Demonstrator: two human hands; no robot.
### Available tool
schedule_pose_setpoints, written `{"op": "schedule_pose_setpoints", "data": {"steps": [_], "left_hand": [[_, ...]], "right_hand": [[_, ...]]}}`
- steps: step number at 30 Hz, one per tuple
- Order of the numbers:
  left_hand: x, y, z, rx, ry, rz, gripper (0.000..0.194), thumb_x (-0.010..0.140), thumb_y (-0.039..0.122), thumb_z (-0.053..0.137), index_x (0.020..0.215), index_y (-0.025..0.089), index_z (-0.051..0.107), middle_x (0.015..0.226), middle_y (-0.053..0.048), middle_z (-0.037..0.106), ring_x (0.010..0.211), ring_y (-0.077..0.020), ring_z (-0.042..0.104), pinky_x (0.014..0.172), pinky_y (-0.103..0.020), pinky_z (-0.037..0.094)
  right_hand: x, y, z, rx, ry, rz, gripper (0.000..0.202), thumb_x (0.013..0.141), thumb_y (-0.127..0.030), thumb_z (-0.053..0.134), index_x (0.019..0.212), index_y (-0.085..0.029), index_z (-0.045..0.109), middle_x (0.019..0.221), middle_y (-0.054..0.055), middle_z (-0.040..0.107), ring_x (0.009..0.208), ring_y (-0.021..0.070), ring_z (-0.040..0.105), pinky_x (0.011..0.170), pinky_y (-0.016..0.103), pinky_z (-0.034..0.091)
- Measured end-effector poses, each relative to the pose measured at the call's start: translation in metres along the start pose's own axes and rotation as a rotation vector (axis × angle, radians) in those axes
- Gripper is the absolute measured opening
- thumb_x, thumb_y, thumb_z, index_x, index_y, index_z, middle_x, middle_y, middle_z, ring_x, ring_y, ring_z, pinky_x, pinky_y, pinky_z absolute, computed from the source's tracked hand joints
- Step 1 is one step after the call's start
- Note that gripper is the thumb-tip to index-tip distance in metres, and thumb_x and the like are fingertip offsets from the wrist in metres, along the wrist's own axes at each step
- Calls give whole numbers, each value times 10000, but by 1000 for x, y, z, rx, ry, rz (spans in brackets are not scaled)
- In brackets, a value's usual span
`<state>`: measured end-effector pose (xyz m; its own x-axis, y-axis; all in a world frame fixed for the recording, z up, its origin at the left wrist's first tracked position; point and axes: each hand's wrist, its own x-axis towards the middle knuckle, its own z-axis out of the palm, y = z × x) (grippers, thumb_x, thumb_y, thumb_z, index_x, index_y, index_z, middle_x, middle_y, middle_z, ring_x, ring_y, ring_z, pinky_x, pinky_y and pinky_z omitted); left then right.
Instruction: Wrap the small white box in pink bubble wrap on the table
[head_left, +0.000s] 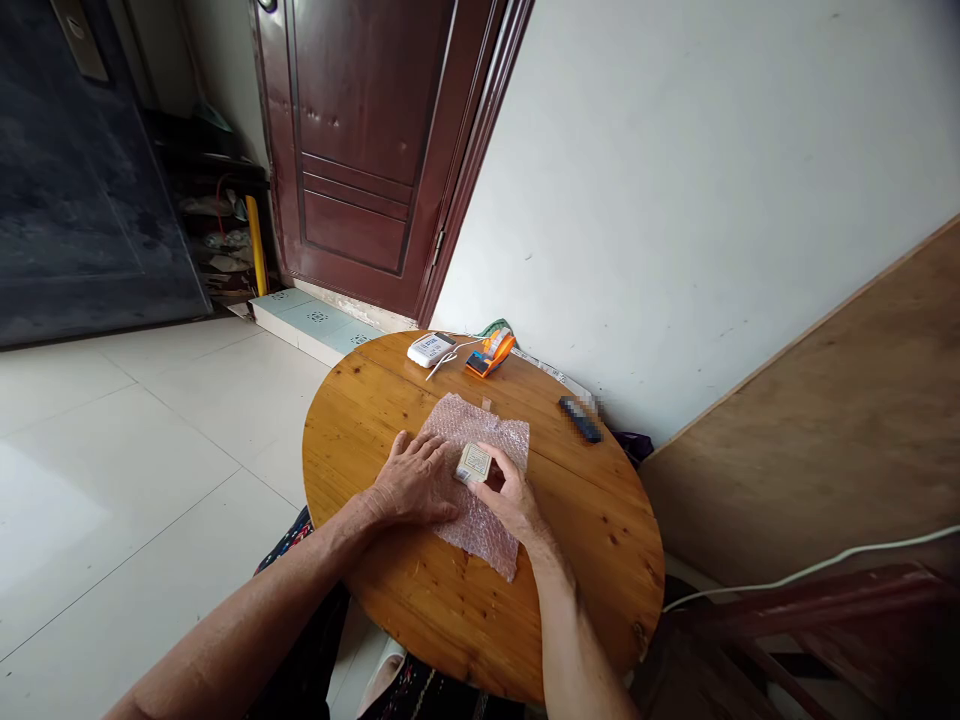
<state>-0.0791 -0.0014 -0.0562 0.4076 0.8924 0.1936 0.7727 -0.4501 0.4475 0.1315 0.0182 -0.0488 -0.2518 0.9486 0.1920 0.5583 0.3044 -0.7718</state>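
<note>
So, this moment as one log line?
left hand: open, flat on bubble wrap | right hand: grip on small box | box: over wrap | tape dispenser: beyond wrap

Clock: read from the middle of the table, 12 toward the top of the view
Table point(600, 560): oval, wooden, with dark knots
White device point(431, 349): on the table, 11 o'clock, a white cord beside it
Orange tape dispenser point(491, 354): on the table, 12 o'clock, right of the device
Dark elongated object point(580, 419): on the table, between 1 and 2 o'clock, pixelated
Brown-red door point(356, 150): closed, 11 o'clock
Dark door panel point(82, 190): between 10 and 11 o'clock
Yellow pole point(257, 245): upright, between 10 and 11 o'clock
Tiled step point(316, 318): below the brown-red door
White wall point(675, 200): 1 o'clock, marked with small scuffs
Wooden panel point(825, 430): between 2 and 3 o'clock
Pale cable point(810, 573): 3 o'clock
Floor point(135, 480): pale tiles, 9 o'clock
</note>
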Motion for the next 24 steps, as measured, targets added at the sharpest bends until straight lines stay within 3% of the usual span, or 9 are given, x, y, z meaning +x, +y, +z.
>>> {"op": "schedule_pose_setpoints", "data": {"steps": [7,10,14,16,18,24], "left_hand": [[2,-4,6,-4,22,22,967,653,625,722,1451,193,390,1499,-168,430,1426,-367,295,1164,-614,106],[3,-6,0,-20,4,18,895,696,614,701,1435,198,415,1494,-165,436,1415,-363,314,1160,-611,127],[-11,0,-22,-36,-11,-7,664,741,496,709,1314,200,552,1439,-148,496,1367,-347,382,1120,-546,283],[-25,7,-33,-12,-3,79,509,720,399,739,1190,233,634,1285,-101,614,1318,-320,434,1128,-537,273],[-38,14,-40,39,-11,144,432,697,302,744,1117,245,656,1187,-84,652,1291,-322,453,1138,-604,203],[-42,21,-26,181,22,230,123,769,114,584,808,200,663,1002,-62,683,1132,-264,563,1142,-638,158]], "right_hand": [[0,-1,2,-10,14,-30,548,687,-198,655,1229,-237,587,1179,63,689,1099,253,626,998,417,464],[1,-2,1,-12,4,-29,554,688,-202,661,1236,-242,585,1173,57,692,1091,249,631,988,409,469],[1,-5,1,-28,16,-38,548,698,-203,659,1240,-228,580,1191,75,682,1103,260,626,989,421,464],[1,-6,2,-34,25,-47,556,706,-210,666,1253,-226,568,1200,83,675,1101,265,623,987,429,462],[0,-7,2,-34,20,-52,571,709,-212,675,1268,-231,555,1202,83,673,1099,265,621,987,430,460],[-1,-7,2,-34,9,-28,585,713,-201,669,1283,-238,549,1236,82,658,1135,265,603,1004,431,449]]}}
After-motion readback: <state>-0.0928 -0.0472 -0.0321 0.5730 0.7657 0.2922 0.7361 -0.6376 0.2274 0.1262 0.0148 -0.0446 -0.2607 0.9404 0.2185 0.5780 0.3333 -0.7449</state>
